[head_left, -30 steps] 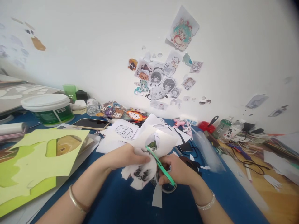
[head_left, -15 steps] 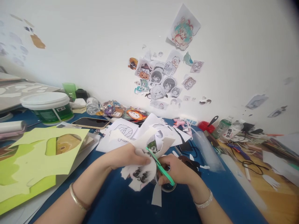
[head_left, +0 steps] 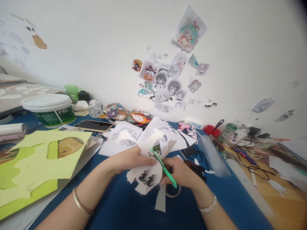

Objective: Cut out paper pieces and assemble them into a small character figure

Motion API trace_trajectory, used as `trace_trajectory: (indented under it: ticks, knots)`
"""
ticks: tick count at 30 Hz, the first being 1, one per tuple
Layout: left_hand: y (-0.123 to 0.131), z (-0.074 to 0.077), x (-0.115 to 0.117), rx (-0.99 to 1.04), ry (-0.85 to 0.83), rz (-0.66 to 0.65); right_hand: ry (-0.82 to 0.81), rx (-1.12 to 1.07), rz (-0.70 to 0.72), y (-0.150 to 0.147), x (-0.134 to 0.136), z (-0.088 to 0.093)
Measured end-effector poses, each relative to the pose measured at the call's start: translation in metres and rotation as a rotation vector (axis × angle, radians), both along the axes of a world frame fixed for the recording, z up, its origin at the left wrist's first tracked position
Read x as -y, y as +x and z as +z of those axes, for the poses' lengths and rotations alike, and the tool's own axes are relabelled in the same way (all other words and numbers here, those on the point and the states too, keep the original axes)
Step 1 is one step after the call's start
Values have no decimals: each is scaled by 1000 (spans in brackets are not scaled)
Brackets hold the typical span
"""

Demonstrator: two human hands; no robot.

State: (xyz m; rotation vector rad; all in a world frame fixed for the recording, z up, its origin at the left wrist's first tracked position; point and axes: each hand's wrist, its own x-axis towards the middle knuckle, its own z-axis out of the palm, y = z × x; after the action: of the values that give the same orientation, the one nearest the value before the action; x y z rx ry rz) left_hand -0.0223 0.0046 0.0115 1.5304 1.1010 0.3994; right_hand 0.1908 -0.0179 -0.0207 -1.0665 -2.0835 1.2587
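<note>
My left hand [head_left: 136, 158] pinches a white paper cutout with a drawn face [head_left: 145, 177], its dark eyes toward me and its lower edge jagged. In my right hand [head_left: 179, 174] are green scissors [head_left: 168, 172], slanting up and left across the paper just beside my left thumb. Behind them stands more of the white paper, with a green-haired figure [head_left: 157, 149] printed on it. A narrow pale strip [head_left: 160, 200] hangs below my right fingers. Partly hidden under that hand is a round roll [head_left: 174, 192], perhaps tape. The scissors' finger loops are mostly covered.
To the left lie yellow-green cut sheets [head_left: 45, 166], a phone [head_left: 93, 126] and a white-lidded tub [head_left: 48, 110]. Line-drawing paper [head_left: 124, 134] lies ahead. Bottles [head_left: 237, 134], a red bowl [head_left: 211, 131] and cables crowd the right. Cutouts [head_left: 161, 78] are stuck on the wall.
The face cutout has shifted slightly right and turned a little. The scissors have tilted a bit, their handle end moving slightly left and up. Both hands keep their holds.
</note>
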Motion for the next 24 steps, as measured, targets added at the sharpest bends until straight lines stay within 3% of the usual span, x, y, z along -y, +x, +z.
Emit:
trace_trajectory:
  ticks: [2, 7, 11, 15, 24]
  knots:
    - [0, -2, -1, 54, -17, 30, -5, -14, -28, 0, 0, 0]
    - [2, -3, -1, -28, 58, 152, -8, -33, -34, 0, 1, 1]
    - [6, -2, 1, -78, 126, 134, 47, -3, 35, 0, 2, 4]
    - [7, -2, 1, -105, 139, 88, 90, 29, 4, 0, 3, 4]
    - [-2, -1, -2, -66, 160, 105, -118, -96, -81, -6, 7, 6]
